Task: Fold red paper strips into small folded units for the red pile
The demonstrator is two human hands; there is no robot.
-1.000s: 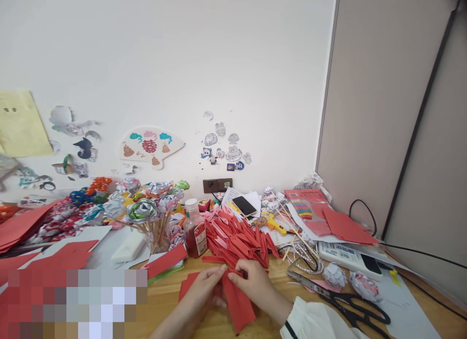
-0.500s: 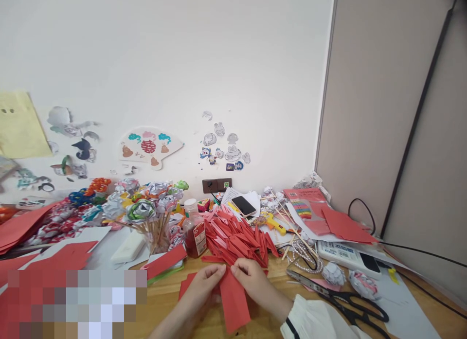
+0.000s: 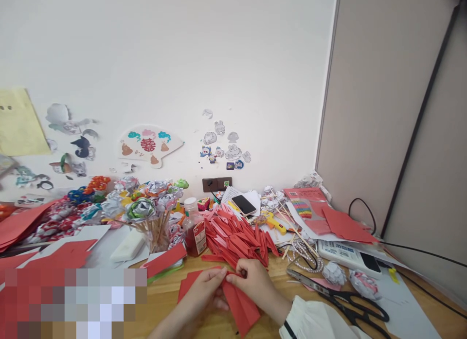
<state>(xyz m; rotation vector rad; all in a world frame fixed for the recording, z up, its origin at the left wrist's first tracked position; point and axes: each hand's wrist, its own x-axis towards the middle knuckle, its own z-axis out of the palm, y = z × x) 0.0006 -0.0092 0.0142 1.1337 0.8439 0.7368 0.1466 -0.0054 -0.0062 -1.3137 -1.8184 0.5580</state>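
Note:
Between my two hands is a strip of red paper [image 3: 241,307], creased along its length, its lower end hanging toward me over the wooden table. My left hand [image 3: 209,288] pinches its upper left edge between thumb and fingers. On the upper right edge, my right hand [image 3: 255,280] closes with thumb and bent forefinger. Flat red sheets [image 3: 188,284] lie beneath and left of my left hand. Just beyond my hands is a heap of folded red paper pieces [image 3: 237,237].
Black-handled scissors [image 3: 343,300] lie at the right, near crumpled paper balls [image 3: 333,273]. A jar of red liquid [image 3: 194,232] stands behind my left hand. Further back are a phone [image 3: 243,205], a yellow glue gun [image 3: 275,223] and paper flowers [image 3: 142,207].
The red paper's lower end has swung to the right and now shows a lengthwise crease. My right hand's fingers have curled more at the top edge; both hands stay close together.

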